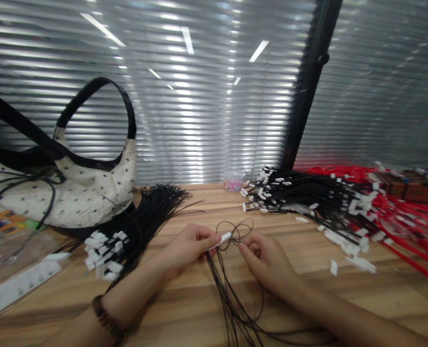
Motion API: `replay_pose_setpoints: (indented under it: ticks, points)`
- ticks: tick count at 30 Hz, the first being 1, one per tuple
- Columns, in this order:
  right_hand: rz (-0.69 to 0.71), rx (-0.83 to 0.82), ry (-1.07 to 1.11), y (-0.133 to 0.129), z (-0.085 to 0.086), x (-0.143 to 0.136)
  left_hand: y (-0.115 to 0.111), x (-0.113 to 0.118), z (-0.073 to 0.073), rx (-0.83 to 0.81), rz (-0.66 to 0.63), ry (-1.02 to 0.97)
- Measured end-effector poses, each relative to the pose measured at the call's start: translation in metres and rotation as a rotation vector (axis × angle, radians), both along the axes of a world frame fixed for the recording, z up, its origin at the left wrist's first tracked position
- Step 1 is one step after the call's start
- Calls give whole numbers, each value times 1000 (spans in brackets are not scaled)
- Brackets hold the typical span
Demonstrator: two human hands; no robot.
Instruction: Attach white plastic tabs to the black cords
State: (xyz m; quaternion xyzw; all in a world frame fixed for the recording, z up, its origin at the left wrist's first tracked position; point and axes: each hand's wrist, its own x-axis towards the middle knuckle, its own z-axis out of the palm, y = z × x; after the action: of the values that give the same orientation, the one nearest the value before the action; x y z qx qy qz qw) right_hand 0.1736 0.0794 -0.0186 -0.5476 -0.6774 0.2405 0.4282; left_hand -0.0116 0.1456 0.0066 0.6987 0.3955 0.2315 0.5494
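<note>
Near the middle of the table, my left hand (194,245) pinches a small white plastic piece (225,238) between thumb and fingers. Thin black cords (223,284) hang from below it toward the table's near edge, and loops of cord (243,228) curl up at its right end. My right hand (262,253) is closed, thumb against the fingers, beside those loops. It seems to grip a strand of the black cord, though the fingertips partly hide it.
Left stand a dotted handbag (91,197), a bundle of black cords (152,212), white pieces (101,253) and a white strip (22,286). Right lie black cords with white ends (300,188), red cords (398,221) and loose white pieces (347,246). A clear tub (233,181) is behind.
</note>
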Motion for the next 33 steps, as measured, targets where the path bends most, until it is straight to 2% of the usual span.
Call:
replay_pose_setpoints:
  ticks: [11,18,23,26,30,33]
  points:
    - [-8,-36,28,-2,0,-5,-4,2,3,16,0,12]
    - [-24,51,-71,-4,3,-9,-3,3,3,11,-22,13]
    - [11,212,-225,-6,4,-8,-2,0,3,14,-78,-13]
    - [47,321,-247,-6,5,-7,-1,-2,2,22,-115,-19]
    - [188,320,-200,-5,7,-6,0,-2,1,22,-133,5]
    - [177,305,-171,-5,7,-6,0,-1,1,23,-130,-2]
